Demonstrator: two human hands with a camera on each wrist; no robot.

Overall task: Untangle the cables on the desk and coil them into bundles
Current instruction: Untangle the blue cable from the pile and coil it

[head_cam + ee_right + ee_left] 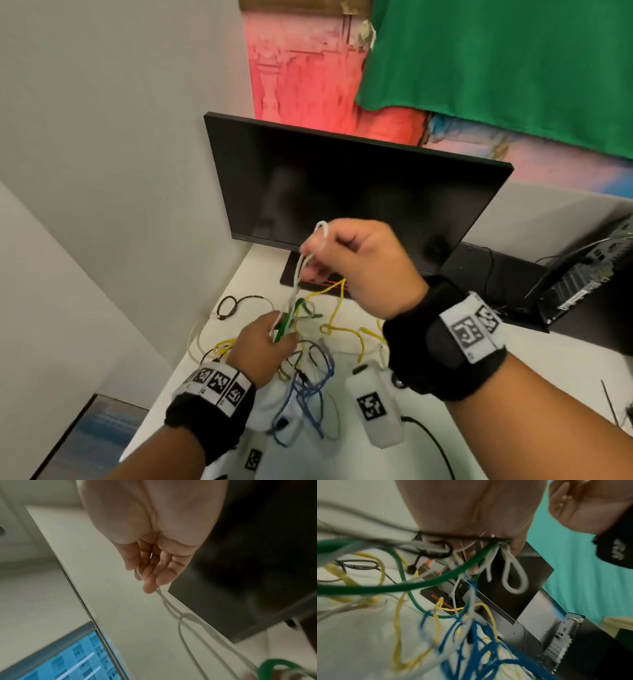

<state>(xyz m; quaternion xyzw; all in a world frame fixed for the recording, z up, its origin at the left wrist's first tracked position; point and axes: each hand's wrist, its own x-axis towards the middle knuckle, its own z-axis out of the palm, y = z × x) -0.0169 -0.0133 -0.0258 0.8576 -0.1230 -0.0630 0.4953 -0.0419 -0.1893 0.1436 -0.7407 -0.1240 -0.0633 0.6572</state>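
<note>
Two hands work above my white desk (565,359), where a dark monitor (342,185) stands at the back against a grey partition, a green cloth (496,58) hanging on the wall behind it. At far right an open computer chassis (575,281) leans beside the screen. A white marker-tagged device (373,407) lies on the desk just under my right wrist.

Between my forearms sprawls the tangle: a blue cable (308,390) looped nearest me, a yellow cable (339,329) strung across the middle toward the monitor stand, a green cable (291,318) rising out of the heap, and a dark braided cable (233,305) curled apart at the left.

My right hand (363,263), raised in front of the screen, pinches a loop of the white cable (301,267) between thumb and fingertips; the right wrist view shows the fingers (150,573) pressed together around the strand, which runs down from them in two lines. My left hand (263,349), low over the heap, has its fingers curled round the green and white strands where they meet. From the left wrist view the picture is blurred, and it seems a small white loop (513,574) hangs just below that grip.
</note>
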